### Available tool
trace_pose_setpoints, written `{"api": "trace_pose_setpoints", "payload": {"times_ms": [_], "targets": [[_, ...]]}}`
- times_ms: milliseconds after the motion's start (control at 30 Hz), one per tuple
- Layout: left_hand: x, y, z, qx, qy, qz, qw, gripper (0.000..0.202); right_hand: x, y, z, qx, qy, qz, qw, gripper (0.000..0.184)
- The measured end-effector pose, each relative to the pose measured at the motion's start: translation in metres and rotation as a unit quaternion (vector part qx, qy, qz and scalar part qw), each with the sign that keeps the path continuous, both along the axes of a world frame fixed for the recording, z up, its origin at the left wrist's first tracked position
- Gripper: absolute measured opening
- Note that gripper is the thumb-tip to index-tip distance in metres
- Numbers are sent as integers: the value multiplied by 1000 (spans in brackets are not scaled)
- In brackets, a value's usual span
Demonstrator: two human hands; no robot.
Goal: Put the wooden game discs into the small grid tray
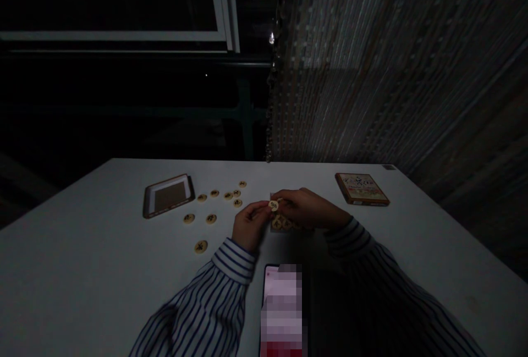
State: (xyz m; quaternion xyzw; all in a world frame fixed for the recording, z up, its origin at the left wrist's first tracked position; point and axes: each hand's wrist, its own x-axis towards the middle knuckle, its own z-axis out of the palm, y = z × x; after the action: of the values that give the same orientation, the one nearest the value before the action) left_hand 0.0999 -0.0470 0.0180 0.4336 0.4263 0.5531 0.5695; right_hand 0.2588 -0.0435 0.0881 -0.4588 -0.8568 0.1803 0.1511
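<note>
Phone: at the near edge, middle, a phone [282, 310] lies face up, its lit screen blurred out.
Tabletop: a white tabletop [103, 269], dim, spreads across the scene.
Curtain: a hanging string curtain [342, 71] fills the far right, beyond the tabletop.
Sleeves: blue-and-white striped sleeves [206, 296] cover both arms.
Right hand: the right hand [307, 207] bends over the tray of pieces; whether its fingers grasp anything, I cannot tell.
Left hand: the left hand [251, 224] pinches one round piece between thumb and fingers.
Open box part: a shallow rectangular box part [150, 204] with a brown rim, far left.
Printed box: a flat printed box [362, 189], far right.
Tray: a small tray [284, 230] with round pieces, partly hidden beneath the right hand.
Loose pieces: nine round, character-marked pieces [211, 219] scattered left of the hands.
Held piece: one round piece [274, 206], marked side showing, at the left fingertips above the tray.
</note>
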Motion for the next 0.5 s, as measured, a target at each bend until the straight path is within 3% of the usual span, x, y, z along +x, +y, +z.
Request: {"api": "trace_pose_setpoints", "payload": {"times_ms": [500], "targets": [[0,0,-2,2,-19,-9,1000,29,-4,2,-3,85,-68,13,994,28]]}}
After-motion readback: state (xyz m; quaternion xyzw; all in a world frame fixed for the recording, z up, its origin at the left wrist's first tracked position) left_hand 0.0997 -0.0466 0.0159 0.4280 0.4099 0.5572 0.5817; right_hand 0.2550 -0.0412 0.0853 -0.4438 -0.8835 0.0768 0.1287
